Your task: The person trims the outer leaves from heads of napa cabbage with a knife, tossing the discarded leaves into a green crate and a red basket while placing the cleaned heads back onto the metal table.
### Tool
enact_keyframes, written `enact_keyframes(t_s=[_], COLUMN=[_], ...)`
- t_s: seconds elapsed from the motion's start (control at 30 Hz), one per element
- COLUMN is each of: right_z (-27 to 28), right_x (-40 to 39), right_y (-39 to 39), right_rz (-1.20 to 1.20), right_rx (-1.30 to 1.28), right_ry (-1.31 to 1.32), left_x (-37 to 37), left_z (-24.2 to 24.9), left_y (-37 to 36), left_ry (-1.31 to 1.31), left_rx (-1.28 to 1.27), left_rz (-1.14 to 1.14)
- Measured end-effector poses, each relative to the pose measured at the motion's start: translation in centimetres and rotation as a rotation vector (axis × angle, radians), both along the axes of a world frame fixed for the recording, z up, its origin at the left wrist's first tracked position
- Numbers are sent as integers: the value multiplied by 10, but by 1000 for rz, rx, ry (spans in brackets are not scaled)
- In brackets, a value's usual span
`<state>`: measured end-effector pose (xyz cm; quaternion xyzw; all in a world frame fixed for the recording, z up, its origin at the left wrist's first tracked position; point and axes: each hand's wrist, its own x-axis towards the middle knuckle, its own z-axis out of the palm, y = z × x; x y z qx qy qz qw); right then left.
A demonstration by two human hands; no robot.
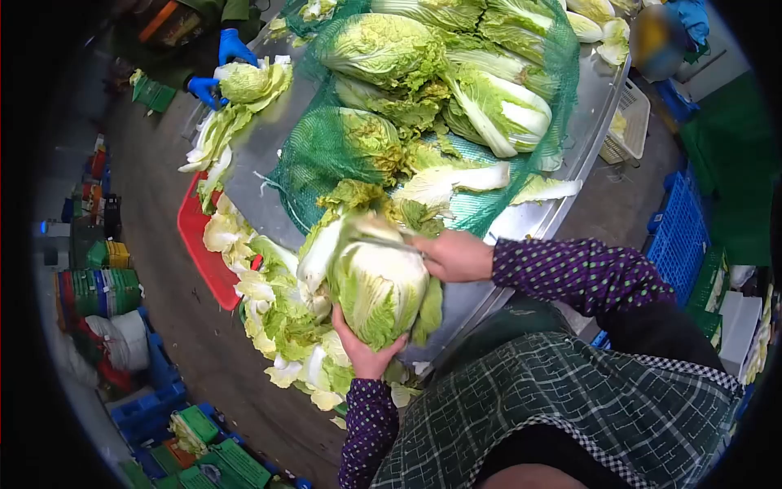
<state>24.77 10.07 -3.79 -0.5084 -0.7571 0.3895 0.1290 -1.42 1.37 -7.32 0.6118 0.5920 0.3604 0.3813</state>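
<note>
Two bare hands hold one napa cabbage [376, 285] just over the near edge of a metal table [259, 155]. The left hand [362, 346] cups the head from below, palm up, fingers wrapped around its leafy green end, so that hand is clasped on the cabbage. The right hand [456, 255] sits at the head's upper right side, fingers curled tight against the pale outer leaves near the white base; a thin grey edge shows just by the knuckles, but whether it is a blade in that hand cannot be told. Both sleeves are purple with small dots, and a green checked apron [562, 407] fills the lower part of the view. Behind the held head, a green mesh net [326, 147] lies spread on the table with several more napa cabbages [456, 73] piled on and in it, some whole, some with loose leaves fallen beside them. Stripped outer leaves [277, 318] lie heaped off the table's left edge, partly over a red crate [204, 253] on the floor. At the far left corner of the table, another person's hands in blue gloves [220, 69] grip a separate cabbage head [248, 81]. A white basket [627, 122] hangs off the table's right side, blue crates [680, 236] stand to the right, and green crates [102, 289] are stacked at the left.
</note>
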Motion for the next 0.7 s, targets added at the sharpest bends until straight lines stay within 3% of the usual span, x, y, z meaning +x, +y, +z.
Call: enact_keyframes(t_s=[0.1,0.17,0.2,0.23,0.3,0.33,0.37,0.43,0.47,0.57,0.6,0.63,0.7], right_z=[48,58,53,49,40,18,7,-8,-15,-34,-18,-18,-18], right_x=[3,-7,-15,-21,-30,-35,-31,-19,-16,-6,-3,-2,-2], right_y=[9,10,5,1,-4,-5,-2,4,11,33,37,36,40], right_rz=[23,84,51,55,-212,-352,-344,-567,-586,-579,-631,-639,-705], right_rx=[100,112,50,46,-74,90,97,0,-45,-40,-335,-338,-486], right_ry=[160,294,337,344,542,593,590,343,236,300,427,435,555], left_x=[14,16,25,26,31,34,35,39,39,29,28,25,27], left_z=[28,43,53,55,53,47,37,27,16,-9,-6,-2,7], left_y=[10,16,22,29,39,46,49,54,60,79,81,80,66], left_ry=[29,-529,-695,-688,-310,-72,61,316,309,150,85,27,240], left_rx=[81,-76,-167,-168,-327,-259,-234,-255,-245,-214,-233,-256,-146], left_rz=[21,18,262,268,341,286,275,208,205,91,74,55,16])
